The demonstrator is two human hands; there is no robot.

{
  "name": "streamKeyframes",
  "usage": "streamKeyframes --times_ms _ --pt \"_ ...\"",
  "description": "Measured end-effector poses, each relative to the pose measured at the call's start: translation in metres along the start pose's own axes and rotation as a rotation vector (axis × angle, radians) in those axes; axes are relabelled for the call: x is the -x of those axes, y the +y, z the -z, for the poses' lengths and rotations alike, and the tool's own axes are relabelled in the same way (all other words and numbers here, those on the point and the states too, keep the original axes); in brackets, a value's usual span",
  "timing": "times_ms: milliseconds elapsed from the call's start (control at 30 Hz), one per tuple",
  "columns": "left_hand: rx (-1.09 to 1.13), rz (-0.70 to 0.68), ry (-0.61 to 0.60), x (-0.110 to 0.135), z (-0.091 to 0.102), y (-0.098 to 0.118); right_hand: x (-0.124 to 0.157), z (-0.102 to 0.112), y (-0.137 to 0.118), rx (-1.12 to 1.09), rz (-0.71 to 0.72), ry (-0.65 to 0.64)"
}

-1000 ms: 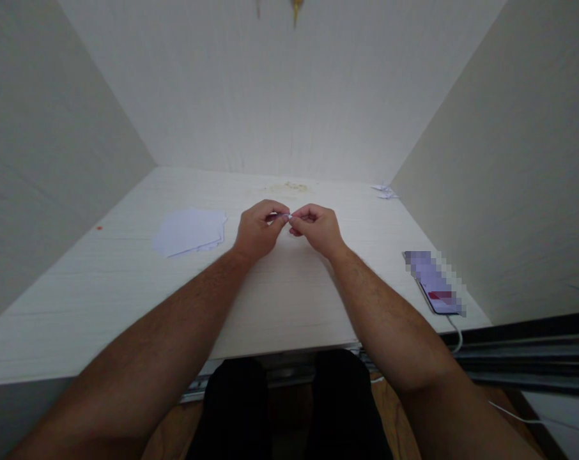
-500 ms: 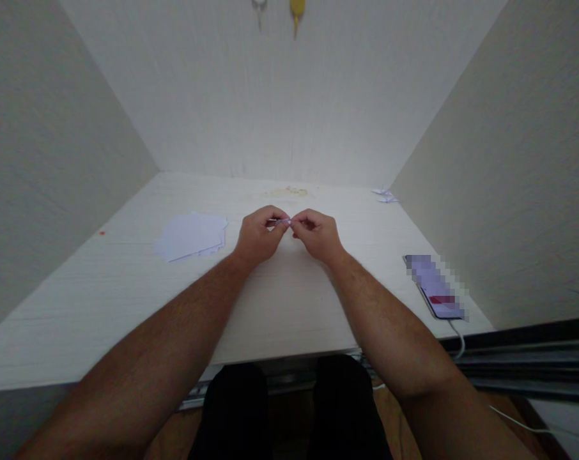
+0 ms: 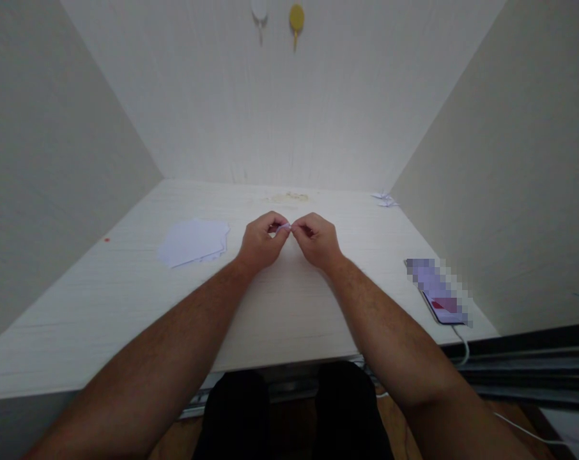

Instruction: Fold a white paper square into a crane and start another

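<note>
Paper [image 3: 284, 227] | pinched: left hand [image 3: 262, 241], right hand [image 3: 320, 241] | sheets [image 3: 193, 241] on desk [image 3: 282, 313]

Papers [image 3: 193, 241] left, phone [image 3: 433, 291] right.

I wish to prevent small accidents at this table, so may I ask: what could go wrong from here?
1. The white piece is tiny and pinched at the fingertips of the left hand and right hand; it might slip or crease.
2. The phone lies near the front edge of the table, its cable hanging over; a snag could pull it off.
3. The papers lie loose and uneven; the left forearm might scatter them.
</note>
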State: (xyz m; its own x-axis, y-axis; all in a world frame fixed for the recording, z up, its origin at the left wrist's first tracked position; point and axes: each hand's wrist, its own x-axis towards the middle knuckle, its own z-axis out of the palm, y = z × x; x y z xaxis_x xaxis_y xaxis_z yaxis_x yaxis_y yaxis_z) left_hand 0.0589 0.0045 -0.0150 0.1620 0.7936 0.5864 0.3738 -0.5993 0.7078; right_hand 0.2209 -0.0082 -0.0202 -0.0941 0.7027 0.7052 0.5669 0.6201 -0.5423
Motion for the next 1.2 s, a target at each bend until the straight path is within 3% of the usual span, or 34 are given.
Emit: streamKeyframes --times_ms 467,1200 --pt "0.040 0.125 -0.029 -0.0010 -0.0009 -0.0024 -0.0002 -0.0002 -0.0018 0.087 -0.017 -0.040" --pt "0.127 0.174 -0.052 -0.0025 -0.0010 -0.0064 -0.0002 -0.0015 -0.0036 0.076 -0.050 -0.066"
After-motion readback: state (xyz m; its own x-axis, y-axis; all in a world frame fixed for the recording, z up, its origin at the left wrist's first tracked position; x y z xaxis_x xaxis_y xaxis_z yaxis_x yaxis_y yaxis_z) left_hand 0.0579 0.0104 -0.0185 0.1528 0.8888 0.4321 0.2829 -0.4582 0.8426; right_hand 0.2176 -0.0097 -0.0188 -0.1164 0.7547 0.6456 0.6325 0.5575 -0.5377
